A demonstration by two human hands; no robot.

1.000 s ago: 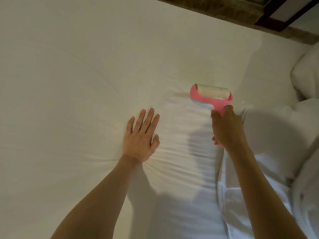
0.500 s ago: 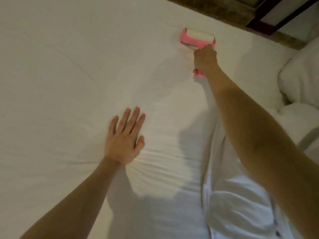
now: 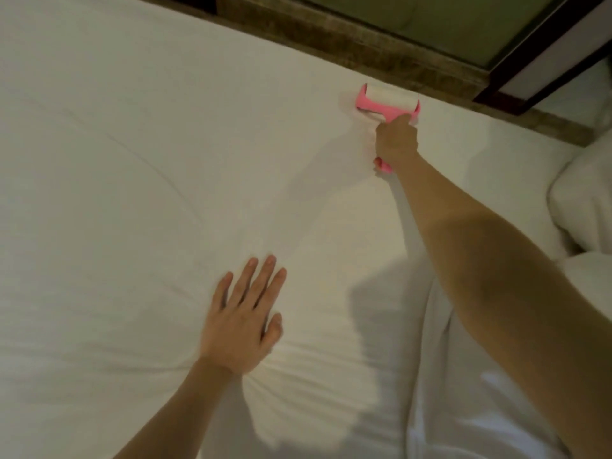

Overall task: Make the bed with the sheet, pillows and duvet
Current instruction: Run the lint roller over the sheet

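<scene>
1. Nearest, at the lower right, bunched white fabric point(image 3: 480, 409) is seen under the right forearm. Whether it is the duvet cannot be told.
2. The left hand point(image 3: 243, 321) is laid flat on the sheet point(image 3: 116, 193), with fingers straight and slightly spread and nothing gripped. Creases are gathered in the cloth around the wrist.
3. The sheet is spread across the mattress as far as its far edge.
4. Farther out, the right hand point(image 3: 395, 144) is curled round the handle of a pink lint roller point(image 3: 387, 102) — its white roll is pressed on the sheet, just beside the far edge.
5. At the right, a white pillow point(image 3: 583, 200) is seen, well apart from the roller.
6. Beyond the mattress, a brown wooden ledge point(image 3: 364, 51) is seen running along its edge.
</scene>
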